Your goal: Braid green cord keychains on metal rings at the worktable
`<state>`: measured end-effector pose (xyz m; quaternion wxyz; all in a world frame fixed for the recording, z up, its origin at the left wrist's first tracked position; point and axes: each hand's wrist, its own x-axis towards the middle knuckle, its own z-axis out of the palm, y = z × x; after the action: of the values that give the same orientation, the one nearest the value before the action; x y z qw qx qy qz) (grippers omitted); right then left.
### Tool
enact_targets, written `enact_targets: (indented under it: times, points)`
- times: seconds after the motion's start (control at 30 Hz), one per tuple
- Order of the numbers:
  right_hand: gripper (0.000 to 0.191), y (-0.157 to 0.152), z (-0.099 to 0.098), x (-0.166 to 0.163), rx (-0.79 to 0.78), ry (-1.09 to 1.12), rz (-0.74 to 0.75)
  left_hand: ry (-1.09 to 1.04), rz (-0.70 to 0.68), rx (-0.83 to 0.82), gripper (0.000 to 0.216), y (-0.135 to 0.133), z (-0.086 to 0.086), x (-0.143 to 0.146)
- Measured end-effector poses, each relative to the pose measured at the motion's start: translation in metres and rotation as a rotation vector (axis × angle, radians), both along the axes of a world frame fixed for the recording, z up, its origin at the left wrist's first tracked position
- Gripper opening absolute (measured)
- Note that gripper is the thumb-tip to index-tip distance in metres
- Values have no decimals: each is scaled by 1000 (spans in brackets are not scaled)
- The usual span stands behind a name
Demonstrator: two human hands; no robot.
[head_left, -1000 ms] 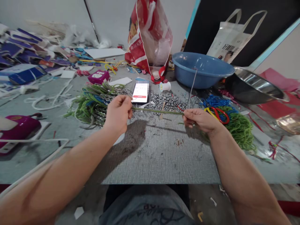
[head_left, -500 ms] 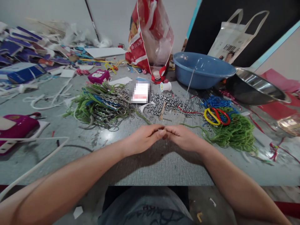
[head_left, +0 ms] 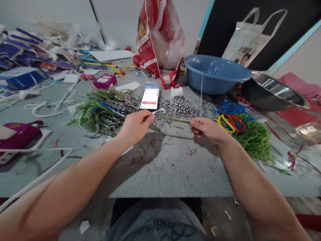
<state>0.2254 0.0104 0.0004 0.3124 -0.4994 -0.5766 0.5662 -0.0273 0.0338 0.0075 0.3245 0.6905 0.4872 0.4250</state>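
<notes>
A thin green cord [head_left: 173,119] runs taut between my two hands, just above the table. My left hand [head_left: 136,125] pinches its left end, with the fingers closed. At the other end my right hand [head_left: 205,129] is closed on the cord too. Behind the cord lies a spread of small metal rings or nuts [head_left: 184,107]. A bundle of green, blue and metallic strands [head_left: 105,110] rests beyond my left hand. To the right of my right hand are scissors with yellow and red handles [head_left: 231,124], on a heap of green cords [head_left: 253,142].
A lit phone [head_left: 150,98] and a white spool [head_left: 177,92] stand behind the rings. Farther back are a red plastic bag [head_left: 160,43], a blue basin [head_left: 215,75] and a metal bowl [head_left: 273,93]. A magenta device [head_left: 21,135] with a white cable sits at the left.
My hands were together in the middle, fingertips meeting. Now they have moved apart, left hand leftward and right hand rightward, with the green cord stretched between them.
</notes>
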Motion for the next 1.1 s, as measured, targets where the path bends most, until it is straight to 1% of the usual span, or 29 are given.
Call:
enact_targets:
  times: [0.17, 0.3, 0.4, 0.47, 0.53, 0.57, 0.6, 0.63, 0.7, 0.73, 0.8, 0.87, 0.93, 1.03, 1.1]
  points:
    - [40, 3, 1, 6, 28, -8, -106, 169, 107, 16, 22, 4, 2, -1]
    - [41, 5, 3, 10, 37, 20, -145, 153, 141, 30, 23, 6, 2, -3]
    - [43, 7, 2, 11, 44, 35, -155, 112, 96, 56, 23, 8, 0, -7]
    - [44, 7, 1, 10, 69, 24, -157, 149, 63, 79, 24, 7, -2, -8]
    - [44, 5, 0, 6, 116, -23, -145, 232, 83, 110, 17, 4, -2, -7]
    - [44, 4, 0, 2, 144, -66, -127, 271, 106, 128, 9, 1, -2, -6]
    - [43, 1, 0, -2, 178, -121, -100, 295, 132, 144, 9, -3, -2, -4]
    - [42, -2, 0, -7, 218, -184, -69, 286, 109, 169, 19, -7, -2, -2]
    - [37, -9, 1, -19, 311, -308, 5, 250, -34, 220, 31, -18, -3, 5]
    - [34, -13, 2, -25, 356, -349, 31, 230, -125, 235, 32, -23, -5, 8]
    - [28, -21, 2, -38, 387, -393, 91, 195, -314, 215, 32, -32, -9, 16]
    - [27, -27, 2, -47, 403, -384, 140, 174, -422, 169, 29, -37, -13, 22]
    - [27, -31, 1, -53, 402, -360, 163, 166, -437, 113, 24, -39, -17, 26]
    - [32, -31, -1, -53, 380, -342, 152, 160, -392, 65, 14, -38, -19, 27]
    - [34, -30, -1, -49, 368, -333, 129, 144, -364, 63, 12, -37, -19, 25]
